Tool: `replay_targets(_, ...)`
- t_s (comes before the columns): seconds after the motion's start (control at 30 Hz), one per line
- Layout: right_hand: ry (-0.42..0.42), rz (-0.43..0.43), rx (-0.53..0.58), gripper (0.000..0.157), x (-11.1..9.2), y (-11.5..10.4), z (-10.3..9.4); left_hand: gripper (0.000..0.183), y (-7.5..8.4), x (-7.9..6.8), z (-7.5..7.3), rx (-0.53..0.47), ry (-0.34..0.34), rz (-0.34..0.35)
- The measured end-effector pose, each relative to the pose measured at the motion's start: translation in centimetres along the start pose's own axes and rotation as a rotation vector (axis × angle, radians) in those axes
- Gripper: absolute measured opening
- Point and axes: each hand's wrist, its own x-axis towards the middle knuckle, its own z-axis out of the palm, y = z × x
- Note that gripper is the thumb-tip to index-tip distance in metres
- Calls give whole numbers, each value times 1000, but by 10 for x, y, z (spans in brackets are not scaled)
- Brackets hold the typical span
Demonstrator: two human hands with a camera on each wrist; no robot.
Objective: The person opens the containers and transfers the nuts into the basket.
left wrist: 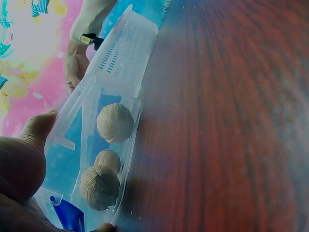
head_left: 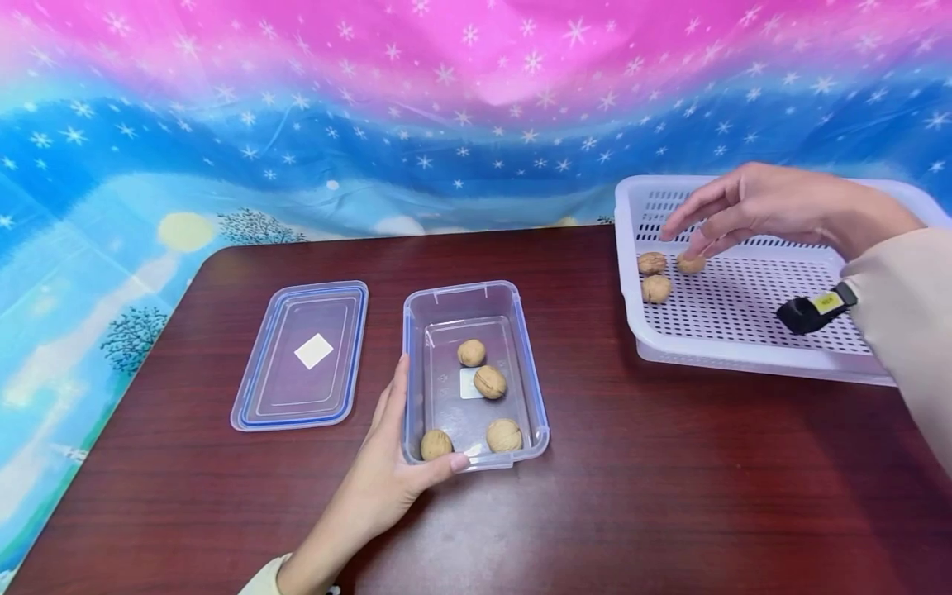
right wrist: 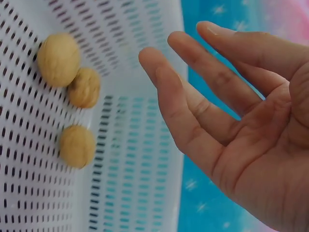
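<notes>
My left hand (head_left: 390, 471) grips the near left corner of a clear plastic container (head_left: 532, 372), thumb over the front rim and fingers along the left side. Several walnuts (head_left: 490, 382) lie on the container's floor, two of them near its front wall. Over the left part of a white perforated basket (head_left: 744, 353) hovers my right hand (head_left: 773, 207), its fingers spread and loosely bent. The right wrist view shows nothing between those fingers (right wrist: 212, 72). Below and beside them, three walnuts (right wrist: 77, 146) sit together in the basket.
A clear lid (head_left: 297, 384) with a blue seal and a white label lies flat left of the container. All stand on a dark reddish wooden table (head_left: 632, 496). Behind it hangs a pink and blue snowflake cloth (head_left: 446, 124). A black strap (head_left: 818, 308) is on the right wrist.
</notes>
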Motion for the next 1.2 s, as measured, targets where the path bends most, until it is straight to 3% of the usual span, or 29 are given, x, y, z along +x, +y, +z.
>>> replay_targets(0.13, 92, 29, -123, 38, -11, -16, 8, 132, -2, 0, 0, -6, 7, -8)
replay_targets(0.27, 160, 0, -202, 40, -24, -26, 18, 132, -2, 1, 0, -2, 11, -4)
replay_targets(0.47, 218, -97, -170, 37, -40, -33, 39, 132, -2, 1, 0, -1, 8, -3)
replay_targets(0.53, 225, -92, -160, 37, -44, -37, 47, 132, -2, 1, 0, -3, 7, -6)
replay_targets(0.7, 225, -97, -144, 36, -50, -49, 69, 133, -3, 1, -1, -3, 8, -7)
replay_targets(1.2, 129, -298, 47, 38, -45, -71, 127, 131, -3, 0, 0, 15, 4, -3)
